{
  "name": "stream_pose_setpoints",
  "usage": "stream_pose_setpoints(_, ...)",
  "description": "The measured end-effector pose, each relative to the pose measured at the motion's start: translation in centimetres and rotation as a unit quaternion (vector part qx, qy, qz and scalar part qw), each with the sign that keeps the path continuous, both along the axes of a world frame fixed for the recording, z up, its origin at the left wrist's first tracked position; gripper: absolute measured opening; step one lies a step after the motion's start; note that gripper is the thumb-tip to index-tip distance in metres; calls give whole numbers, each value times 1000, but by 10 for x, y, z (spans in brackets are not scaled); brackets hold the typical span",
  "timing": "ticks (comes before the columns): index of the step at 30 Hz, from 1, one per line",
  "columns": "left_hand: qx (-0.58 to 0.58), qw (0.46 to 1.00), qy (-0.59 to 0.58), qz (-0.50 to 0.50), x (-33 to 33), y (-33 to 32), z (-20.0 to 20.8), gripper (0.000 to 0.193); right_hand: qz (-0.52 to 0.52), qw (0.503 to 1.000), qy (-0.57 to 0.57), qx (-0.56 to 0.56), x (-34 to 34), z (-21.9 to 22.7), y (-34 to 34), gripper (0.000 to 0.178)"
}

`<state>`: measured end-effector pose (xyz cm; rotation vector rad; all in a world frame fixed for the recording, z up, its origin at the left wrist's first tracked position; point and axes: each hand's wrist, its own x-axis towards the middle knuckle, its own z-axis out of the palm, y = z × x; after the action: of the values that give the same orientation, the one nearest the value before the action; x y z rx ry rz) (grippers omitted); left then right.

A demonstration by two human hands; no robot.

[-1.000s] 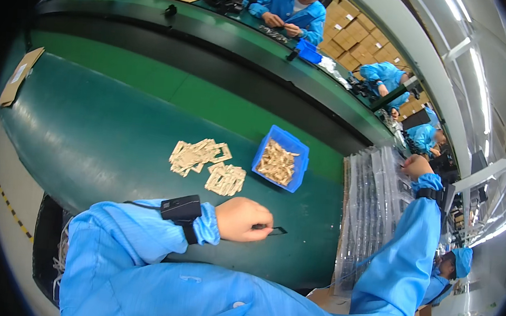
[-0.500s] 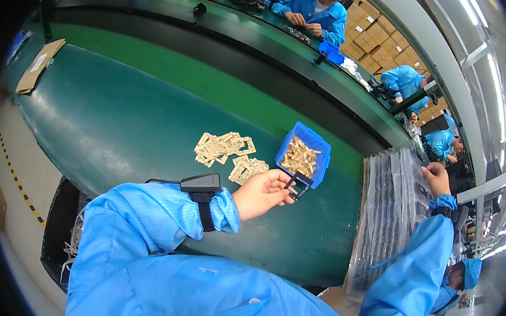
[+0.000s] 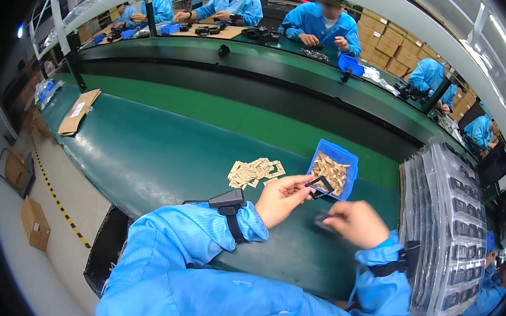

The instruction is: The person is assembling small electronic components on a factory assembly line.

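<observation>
Pinched in the fingers of my left hand (image 3: 283, 199) is a small black rectangular frame (image 3: 324, 183), held over the near edge of a blue bin (image 3: 353, 167). Small tan strips (image 3: 328, 168) fill much of that bin. My right hand (image 3: 361, 223) is blurred by motion just right of the left one, its fingers closed on a small dark piece (image 3: 323, 222) whose kind I cannot make out. Left of the bin lies a loose pile of flat tan frames (image 3: 253, 172), partly hidden behind my left hand.
Clear plastic trays holding black parts (image 3: 459, 225) are stacked at the right. Flattened cardboard (image 3: 78, 112) lies on the green table (image 3: 165, 145) at far left. Beyond a dark raised ledge, several people in blue work at another bench. A cardboard box (image 3: 35, 223) is on the floor.
My right hand has come from the plastic trays to beside my left hand, now with a small dark piece. The left still holds the black frame. The whole view has shifted.
</observation>
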<state>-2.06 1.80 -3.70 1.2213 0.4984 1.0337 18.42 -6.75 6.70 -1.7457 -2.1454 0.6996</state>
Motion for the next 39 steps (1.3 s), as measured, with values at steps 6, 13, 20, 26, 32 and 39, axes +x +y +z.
stream_pose_setpoints(6, -16, 999, 25, 17, 6, 25, 19, 23, 8, 993, -39, 108, -8, -59, 2, 27)
stream_pose_setpoints(13, 441, 880, 127, 122, 31, 29, 59, 20, -123, 926, 318, 160, -6, -53, 11, 30)
stream_pose_setpoints(20, 640, 740, 172, 114, 45, 12, 55, 31, -229, 797, 554, 65, 7, -73, 12, 25)
stream_pose_setpoints(26, 638, 738, 201, 84, 45, 23, 43, 27, -260, 782, 565, -40, 20, -67, 12, 23)
stream_pose_setpoints(32, 659, 705, 250, 72, 45, 17, 47, 26, -216, 810, 544, -23, 24, -72, 8, 18)
stream_pose_setpoints(39, 632, 729, 237, 112, 45, 19, 55, 30, -203, 812, 543, 64, 8, -69, 7, 12)
